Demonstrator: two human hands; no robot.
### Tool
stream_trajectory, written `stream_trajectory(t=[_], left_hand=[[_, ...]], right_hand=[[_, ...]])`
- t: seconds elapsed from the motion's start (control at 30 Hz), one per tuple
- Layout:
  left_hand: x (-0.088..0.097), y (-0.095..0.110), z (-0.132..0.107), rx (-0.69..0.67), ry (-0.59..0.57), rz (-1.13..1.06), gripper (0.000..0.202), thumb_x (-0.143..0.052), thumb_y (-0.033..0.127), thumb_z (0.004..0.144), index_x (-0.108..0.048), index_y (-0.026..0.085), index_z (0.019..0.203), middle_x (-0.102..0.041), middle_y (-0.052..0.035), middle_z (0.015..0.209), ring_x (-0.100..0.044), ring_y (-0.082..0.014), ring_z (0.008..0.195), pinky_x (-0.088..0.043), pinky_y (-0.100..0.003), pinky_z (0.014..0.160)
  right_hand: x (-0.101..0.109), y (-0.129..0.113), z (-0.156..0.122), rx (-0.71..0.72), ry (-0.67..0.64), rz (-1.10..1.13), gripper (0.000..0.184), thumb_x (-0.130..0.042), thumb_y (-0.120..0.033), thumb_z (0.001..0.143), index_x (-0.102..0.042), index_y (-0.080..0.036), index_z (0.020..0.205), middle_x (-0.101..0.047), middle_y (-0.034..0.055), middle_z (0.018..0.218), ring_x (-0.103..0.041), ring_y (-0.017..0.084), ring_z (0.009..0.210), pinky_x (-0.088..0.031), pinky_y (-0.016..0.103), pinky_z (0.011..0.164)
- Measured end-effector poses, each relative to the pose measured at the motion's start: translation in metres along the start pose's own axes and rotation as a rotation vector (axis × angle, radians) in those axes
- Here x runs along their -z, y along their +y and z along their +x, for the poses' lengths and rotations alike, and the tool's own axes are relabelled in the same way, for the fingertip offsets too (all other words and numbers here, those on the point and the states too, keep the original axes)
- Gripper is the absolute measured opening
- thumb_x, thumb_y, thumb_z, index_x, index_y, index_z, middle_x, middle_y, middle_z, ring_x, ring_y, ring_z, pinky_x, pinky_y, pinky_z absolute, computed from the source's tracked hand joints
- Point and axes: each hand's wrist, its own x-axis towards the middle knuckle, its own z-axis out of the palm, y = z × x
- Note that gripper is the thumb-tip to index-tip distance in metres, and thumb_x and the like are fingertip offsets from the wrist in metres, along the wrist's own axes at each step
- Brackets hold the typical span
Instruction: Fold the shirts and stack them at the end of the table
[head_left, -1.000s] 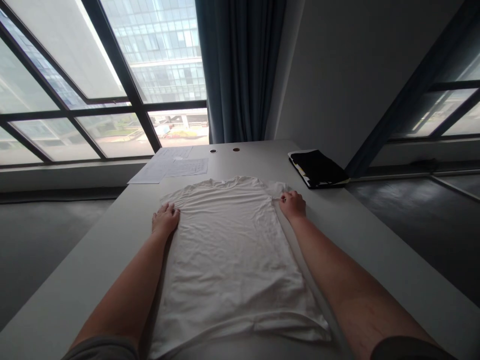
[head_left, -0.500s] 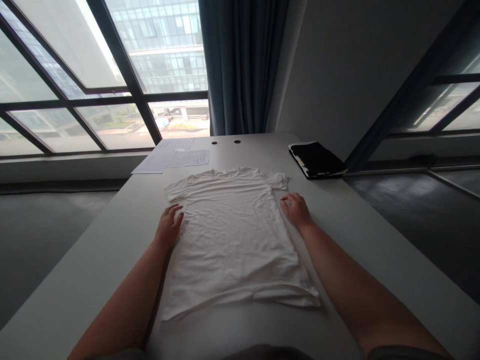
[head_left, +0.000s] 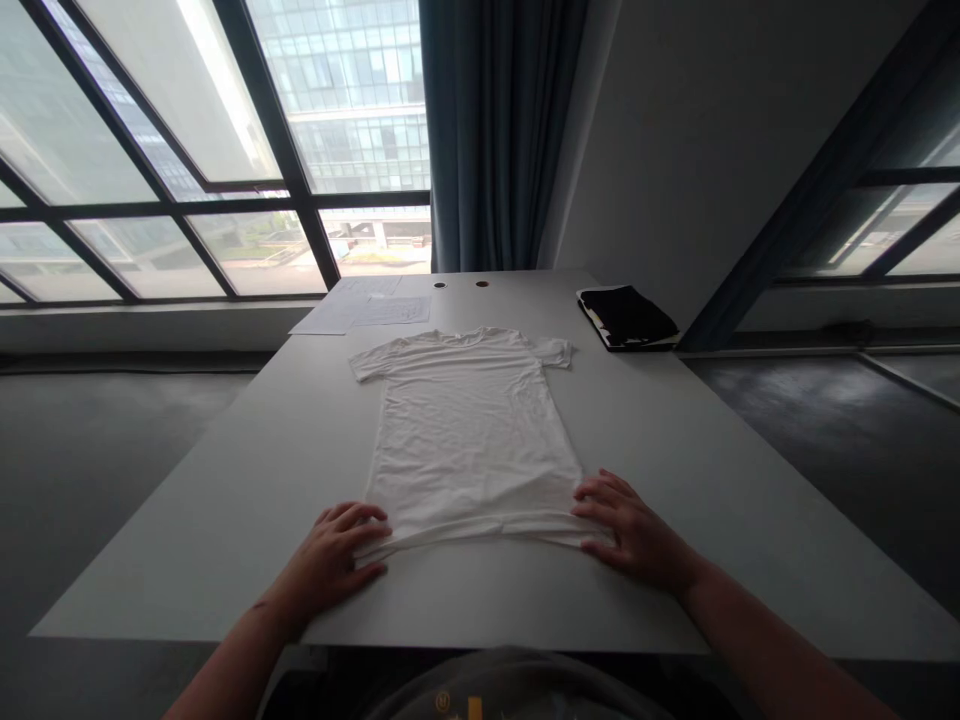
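A white short-sleeved T-shirt [head_left: 469, 430] lies spread on the white table, its neckline at the far side and its slightly wrinkled hem towards me. On the left corner of the hem rests my left hand [head_left: 337, 555], its fingers spread over the cloth and its thumb apart on the near side. My right hand [head_left: 634, 530] lies over the hem's right corner, fingers also apart and touching the fabric. Both hands are open. The cloth right under the fingers is hidden.
Printed papers [head_left: 360, 308] lie at the table's far left. A black folded item [head_left: 628, 315] sits on a dark flat thing at the far right. Two round holes pierce the tabletop [head_left: 675, 440] at the back. A blue curtain [head_left: 502, 140] hangs behind, beside windows.
Both my hands have moved back towards me, from beside the shirt's upper sides to the hem corners. The view has shifted, and the table's near edge now shows.
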Motion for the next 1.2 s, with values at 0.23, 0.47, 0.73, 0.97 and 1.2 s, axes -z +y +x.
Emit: stream_trajectory(t=[0.23, 0.47, 0.73, 0.97, 1.2], left_hand=[[-0.002, 0.004, -0.009, 0.112, 0.199, -0.063, 0.026, -0.054, 0.039, 0.101, -0.076, 0.027, 0.097, -0.073, -0.0037, 0.108, -0.07, -0.0162, 0.093, -0.054, -0.026, 0.086], [0.002, 0.003, -0.015, 0.309, 0.361, -0.159, 0.017, -0.054, 0.027, 0.087, -0.07, 0.023, 0.093, -0.071, -0.001, 0.098, -0.062, -0.0119, 0.071, -0.05, -0.024, 0.071], [0.015, -0.003, -0.021, 0.323, 0.276, -0.271, 0.013, -0.056, 0.031, 0.079, -0.064, 0.022, 0.084, -0.072, -0.0021, 0.1, -0.062, -0.0142, 0.076, -0.05, -0.025, 0.073], [0.02, -0.008, -0.026, 0.217, 0.007, -0.183, 0.02, -0.049, 0.022, 0.083, -0.068, 0.023, 0.088, -0.07, -0.0017, 0.106, -0.063, -0.0132, 0.078, -0.05, -0.024, 0.076], [0.033, 0.011, 0.0, 0.062, 0.012, -0.084, 0.021, -0.053, 0.032, 0.095, -0.073, 0.024, 0.098, -0.067, -0.0066, 0.115, -0.065, -0.0203, 0.107, -0.052, -0.032, 0.099]], right_hand=[[-0.004, -0.004, -0.023, -0.107, 0.172, -0.147, 0.021, -0.052, -0.029, 0.104, -0.071, -0.021, 0.1, -0.07, 0.0091, 0.098, -0.063, 0.023, 0.094, -0.048, 0.037, 0.087], [-0.005, -0.003, -0.039, -0.189, 0.266, -0.262, 0.025, -0.047, -0.032, 0.106, -0.068, -0.019, 0.099, -0.071, 0.0078, 0.091, -0.066, 0.022, 0.087, -0.045, 0.036, 0.087], [0.003, 0.001, -0.055, -0.141, 0.277, -0.306, 0.027, -0.046, -0.033, 0.107, -0.067, -0.019, 0.097, -0.07, 0.0079, 0.091, -0.065, 0.023, 0.089, -0.046, 0.038, 0.09], [0.011, 0.0, -0.066, -0.114, 0.146, -0.196, 0.019, -0.051, -0.024, 0.104, -0.069, -0.02, 0.097, -0.068, 0.007, 0.094, -0.064, 0.022, 0.09, -0.049, 0.035, 0.084], [0.017, -0.017, -0.037, -0.08, 0.257, -0.139, 0.018, -0.051, -0.014, 0.098, -0.069, -0.019, 0.098, -0.067, 0.0083, 0.096, -0.062, 0.023, 0.092, -0.053, 0.037, 0.085]])
